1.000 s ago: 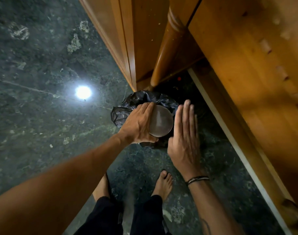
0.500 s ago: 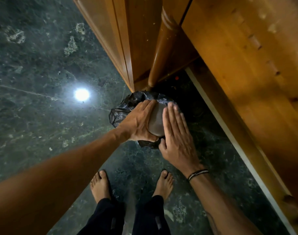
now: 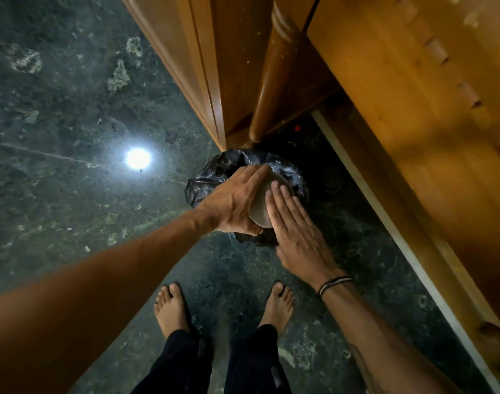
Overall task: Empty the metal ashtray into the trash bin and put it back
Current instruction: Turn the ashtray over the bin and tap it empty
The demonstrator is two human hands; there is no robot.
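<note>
The round metal ashtray (image 3: 260, 205) is held upside down, its dull base facing up, over the trash bin (image 3: 214, 177), which is lined with a black plastic bag. My left hand (image 3: 231, 204) grips the ashtray's left rim. My right hand (image 3: 295, 234) lies flat with fingers together, its fingertips resting on the ashtray's base. The inside of the bin and the ashtray's bowl are hidden.
The bin stands on a dark green marble floor (image 3: 72, 137) beside a turned wooden furniture leg (image 3: 274, 81) and wooden panels. A wooden bed frame (image 3: 414, 137) runs along the right. My bare feet (image 3: 172, 311) stand just behind the bin. A lamp reflection (image 3: 138, 158) glares on the floor.
My right hand has moved left from beside the ashtray onto its upturned base. My left hand keeps the ashtray inverted over the bin.
</note>
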